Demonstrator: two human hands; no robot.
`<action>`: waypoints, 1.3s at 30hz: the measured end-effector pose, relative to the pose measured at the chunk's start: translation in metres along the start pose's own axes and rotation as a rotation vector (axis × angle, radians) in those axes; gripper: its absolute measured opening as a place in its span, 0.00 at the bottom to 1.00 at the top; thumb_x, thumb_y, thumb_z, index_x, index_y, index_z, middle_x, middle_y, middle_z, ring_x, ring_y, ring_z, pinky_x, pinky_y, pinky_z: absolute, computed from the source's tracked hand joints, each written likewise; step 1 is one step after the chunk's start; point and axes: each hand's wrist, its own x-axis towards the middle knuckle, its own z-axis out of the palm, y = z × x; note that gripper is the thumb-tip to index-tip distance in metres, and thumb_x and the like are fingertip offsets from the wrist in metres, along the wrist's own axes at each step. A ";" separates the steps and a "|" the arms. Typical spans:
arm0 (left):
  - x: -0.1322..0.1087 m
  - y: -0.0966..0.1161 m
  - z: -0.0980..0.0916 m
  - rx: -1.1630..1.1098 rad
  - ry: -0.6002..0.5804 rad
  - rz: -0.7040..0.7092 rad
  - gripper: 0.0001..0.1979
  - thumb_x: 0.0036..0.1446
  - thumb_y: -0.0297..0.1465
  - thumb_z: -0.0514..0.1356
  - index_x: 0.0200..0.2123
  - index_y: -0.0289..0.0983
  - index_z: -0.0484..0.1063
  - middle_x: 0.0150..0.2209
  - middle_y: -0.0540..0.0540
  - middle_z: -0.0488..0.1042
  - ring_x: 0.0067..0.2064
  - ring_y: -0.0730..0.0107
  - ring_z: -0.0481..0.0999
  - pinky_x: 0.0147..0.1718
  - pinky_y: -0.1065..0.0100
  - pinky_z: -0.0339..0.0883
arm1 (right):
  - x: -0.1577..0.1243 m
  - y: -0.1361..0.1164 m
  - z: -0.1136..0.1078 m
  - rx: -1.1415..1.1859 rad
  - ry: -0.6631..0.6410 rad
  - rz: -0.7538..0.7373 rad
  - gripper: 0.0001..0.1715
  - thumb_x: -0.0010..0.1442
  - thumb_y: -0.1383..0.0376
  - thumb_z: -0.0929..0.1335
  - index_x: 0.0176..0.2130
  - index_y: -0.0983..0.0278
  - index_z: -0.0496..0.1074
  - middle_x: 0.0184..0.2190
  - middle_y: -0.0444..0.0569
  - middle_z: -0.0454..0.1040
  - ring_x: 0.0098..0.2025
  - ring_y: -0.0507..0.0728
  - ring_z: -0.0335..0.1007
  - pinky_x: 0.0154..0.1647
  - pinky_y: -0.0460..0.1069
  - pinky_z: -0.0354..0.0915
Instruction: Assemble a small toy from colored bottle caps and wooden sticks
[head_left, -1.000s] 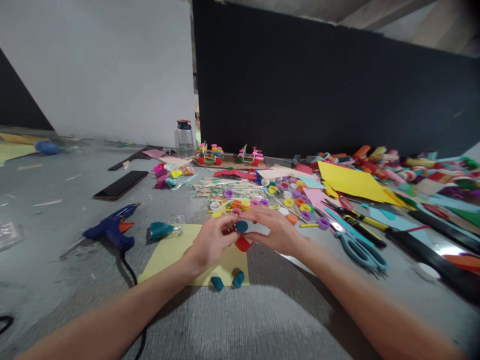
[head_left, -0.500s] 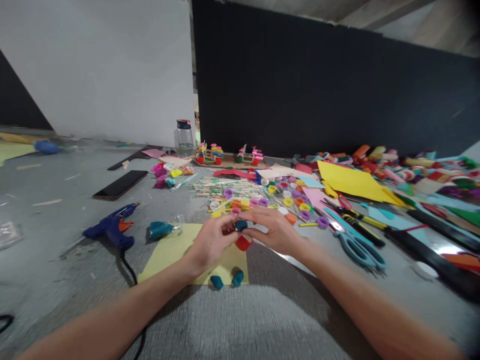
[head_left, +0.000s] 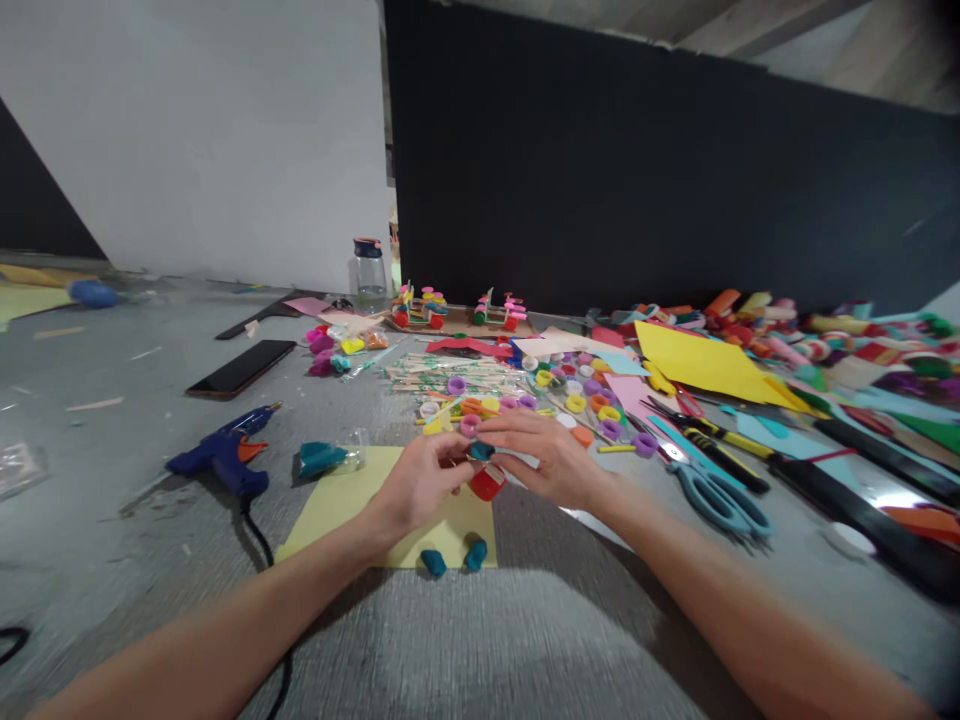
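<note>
Both hands pinch a small dark-teal round cap [head_left: 481,451] at their fingertips, the left hand [head_left: 420,485] closing on one side and the right hand [head_left: 551,462] on the other, just above a pale yellow paper sheet [head_left: 345,500]. Fingers half hide a glossy red plastic cap [head_left: 487,485] beneath. Two teal lumps [head_left: 435,563] sit at the sheet's near edge, with open grey tabletop [head_left: 525,640] in front.

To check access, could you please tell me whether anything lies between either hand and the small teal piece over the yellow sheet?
Nothing visible does: the left hand and the right hand both pinch the teal piece, with a red cap just below it.
</note>
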 end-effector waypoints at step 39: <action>-0.026 0.035 -0.002 -0.205 0.068 0.065 0.11 0.59 0.35 0.61 0.40 0.34 0.75 0.31 0.47 0.75 0.33 0.70 0.75 0.20 0.75 0.68 | 0.012 -0.038 -0.003 0.288 0.199 0.077 0.18 0.68 0.70 0.64 0.55 0.57 0.72 0.53 0.51 0.76 0.57 0.55 0.71 0.59 0.58 0.68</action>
